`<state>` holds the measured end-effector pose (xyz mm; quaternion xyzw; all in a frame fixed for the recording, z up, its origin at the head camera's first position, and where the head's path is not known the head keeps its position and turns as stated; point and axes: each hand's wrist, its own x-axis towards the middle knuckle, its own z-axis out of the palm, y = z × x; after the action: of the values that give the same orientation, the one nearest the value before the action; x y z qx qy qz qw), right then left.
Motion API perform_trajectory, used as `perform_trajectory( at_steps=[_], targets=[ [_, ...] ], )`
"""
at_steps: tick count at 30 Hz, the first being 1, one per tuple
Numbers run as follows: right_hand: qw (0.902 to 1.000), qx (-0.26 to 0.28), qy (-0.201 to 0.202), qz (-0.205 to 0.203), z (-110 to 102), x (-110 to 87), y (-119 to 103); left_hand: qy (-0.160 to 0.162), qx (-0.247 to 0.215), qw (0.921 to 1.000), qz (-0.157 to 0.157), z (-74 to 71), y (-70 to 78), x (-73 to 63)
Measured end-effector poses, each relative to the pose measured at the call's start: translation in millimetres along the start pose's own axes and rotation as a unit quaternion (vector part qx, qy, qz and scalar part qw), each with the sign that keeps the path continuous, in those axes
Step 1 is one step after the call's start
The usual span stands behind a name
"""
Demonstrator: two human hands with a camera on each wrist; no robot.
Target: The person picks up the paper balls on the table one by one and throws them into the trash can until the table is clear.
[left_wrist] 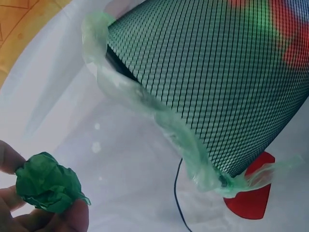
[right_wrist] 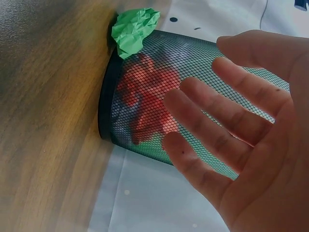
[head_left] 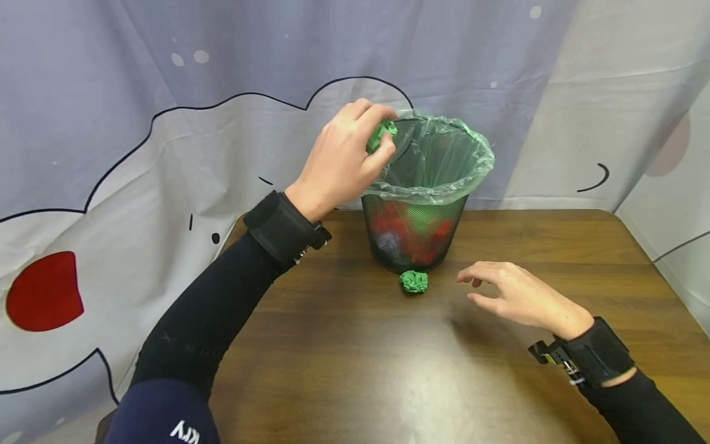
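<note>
My left hand (head_left: 344, 151) pinches a crumpled green paper ball (head_left: 381, 134) at the left rim of a black mesh wastebasket (head_left: 416, 237). The left wrist view shows that same paper ball (left_wrist: 48, 182) between thumb and fingertips, beside the bin's lined rim. A translucent green bag (head_left: 444, 191) lines the basket and folds over its edge. Red, green and pale crumpled pieces show through the mesh. A second green paper ball (head_left: 413, 282) lies on the table against the bin's front base. To its right, my right hand (head_left: 513, 293) hovers with relaxed fingers and holds nothing.
The basket stands near the back edge of a brown wooden table (head_left: 344, 357). Behind it hangs a pale printed curtain (head_left: 233, 49) with black lines and a red patch. Black wrist straps (head_left: 283, 228) are on both arms.
</note>
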<state>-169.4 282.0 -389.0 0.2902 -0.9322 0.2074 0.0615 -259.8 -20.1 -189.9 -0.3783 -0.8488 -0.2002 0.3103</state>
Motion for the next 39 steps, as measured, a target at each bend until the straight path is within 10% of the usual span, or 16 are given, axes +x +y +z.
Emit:
perform_trajectory(
  at_steps=[24, 39],
  targets=[
    [0.9999, 0.015, 0.001, -0.002, 5, 3.3, 4, -0.131, 0.105, 0.9813, -0.095, 3.1, -8.9, 43.8],
    [0.9998, 0.019, 0.006, -0.006, 11, 2.5, 7, -0.121, 0.085, 0.9847, -0.093, 9.6, -11.3, 26.0]
  ],
)
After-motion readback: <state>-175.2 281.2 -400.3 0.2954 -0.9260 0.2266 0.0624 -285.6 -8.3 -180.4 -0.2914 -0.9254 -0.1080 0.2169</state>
